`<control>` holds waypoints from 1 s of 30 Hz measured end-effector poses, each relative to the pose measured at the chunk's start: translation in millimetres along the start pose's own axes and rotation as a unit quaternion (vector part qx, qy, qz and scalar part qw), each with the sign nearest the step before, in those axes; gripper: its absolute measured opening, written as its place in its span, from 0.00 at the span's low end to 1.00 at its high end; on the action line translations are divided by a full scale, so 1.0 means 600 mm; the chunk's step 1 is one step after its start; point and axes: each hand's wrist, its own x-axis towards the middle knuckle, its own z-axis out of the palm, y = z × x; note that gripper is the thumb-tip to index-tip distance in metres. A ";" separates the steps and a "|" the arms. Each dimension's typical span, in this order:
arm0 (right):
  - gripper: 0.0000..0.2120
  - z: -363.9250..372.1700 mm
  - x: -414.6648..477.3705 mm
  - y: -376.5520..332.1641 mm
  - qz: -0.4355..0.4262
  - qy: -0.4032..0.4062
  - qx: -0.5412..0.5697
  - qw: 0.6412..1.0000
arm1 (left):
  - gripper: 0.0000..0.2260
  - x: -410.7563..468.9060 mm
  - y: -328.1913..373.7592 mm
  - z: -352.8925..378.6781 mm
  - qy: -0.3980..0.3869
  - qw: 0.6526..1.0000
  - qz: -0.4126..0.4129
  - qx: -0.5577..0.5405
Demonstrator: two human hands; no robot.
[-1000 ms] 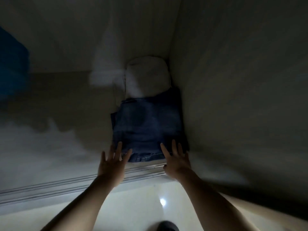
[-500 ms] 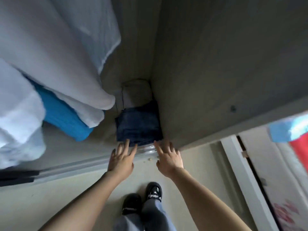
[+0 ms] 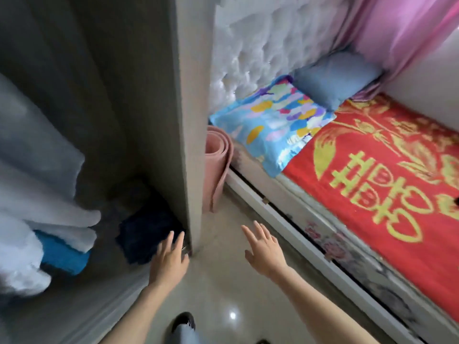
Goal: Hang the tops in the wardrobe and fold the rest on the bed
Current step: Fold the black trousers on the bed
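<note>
Folded dark blue jeans (image 3: 146,234) lie on the wardrobe floor, in the corner against the wardrobe's grey side panel (image 3: 185,120). My left hand (image 3: 170,260) hovers at the wardrobe's front edge just right of the jeans, fingers straight, holding nothing. My right hand (image 3: 264,249) is outside the wardrobe over the floor, fingers spread and empty. White and pale tops (image 3: 37,170) hang at the left, over a bright blue garment (image 3: 62,254). The bed (image 3: 387,184) with a red and gold cover lies to the right.
A rolled pink mat (image 3: 217,170) stands between the wardrobe side and the bed. A patterned blue pillow (image 3: 273,120) and a plain blue pillow (image 3: 335,78) lie at the bed's head. A pink curtain (image 3: 397,28) hangs behind. My shoe (image 3: 183,321) is on the glossy floor.
Both hands have drawn back off the folded jeans. The view has swung right, from the wardrobe's inside toward the bed, and my right hand has moved out past the side panel.
</note>
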 end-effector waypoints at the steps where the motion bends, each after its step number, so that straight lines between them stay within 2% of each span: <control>1: 0.32 -0.007 -0.033 0.042 0.037 0.013 0.017 0.999 | 0.24 0.006 0.041 0.000 0.012 1.000 0.028 0.000; 3: 0.32 -0.008 -0.095 0.114 0.104 0.037 0.045 0.993 | 0.22 0.011 0.106 0.008 0.014 0.998 0.068 -0.006; 9: 0.30 -0.006 -0.329 0.354 0.269 0.093 0.087 0.955 | 0.24 -0.015 0.399 0.074 -0.014 0.977 0.209 0.034; 12: 0.29 0.004 -0.452 0.455 0.343 0.121 0.099 0.926 | 0.25 -0.069 0.559 0.134 -0.028 0.955 0.295 0.029; 16: 0.28 0.021 -0.571 0.529 0.421 0.148 0.125 0.886 | 0.25 -0.148 0.698 0.197 -0.067 0.919 0.385 0.043; 23: 0.28 0.056 -0.694 0.608 0.493 0.171 0.143 0.841 | 0.25 -0.211 0.844 0.263 -0.120 0.876 0.465 0.047; 30: 0.28 0.055 -0.719 0.706 0.518 0.141 0.134 0.833 | 0.25 -0.198 0.967 0.314 -0.131 0.859 0.494 0.008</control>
